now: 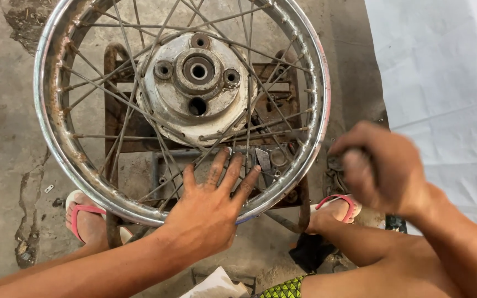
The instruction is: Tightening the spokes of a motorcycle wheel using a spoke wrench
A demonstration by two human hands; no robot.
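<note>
Wheel (183, 105) lies flat on a rusty stand (122, 138), hub (197, 83) up, spokes (122, 105) laced to the rim (56, 127). Left hand (211, 204) is open, fingers spread, palm pressing the near rim and spokes. Right hand (379, 168) is closed in a fist just outside the rim at right, blurred; it seems to grip a small dark thing, which I cannot identify. Spanners (269, 160) lie under the spokes near the left fingertips. Feet in pink sandals (86, 215) flank the stand.

Judgement: keep the left palm pressing down so the wheel cannot turn or tip; keep fingers away from the spoke being worked; work at the rim in short, controlled moves.
</note>
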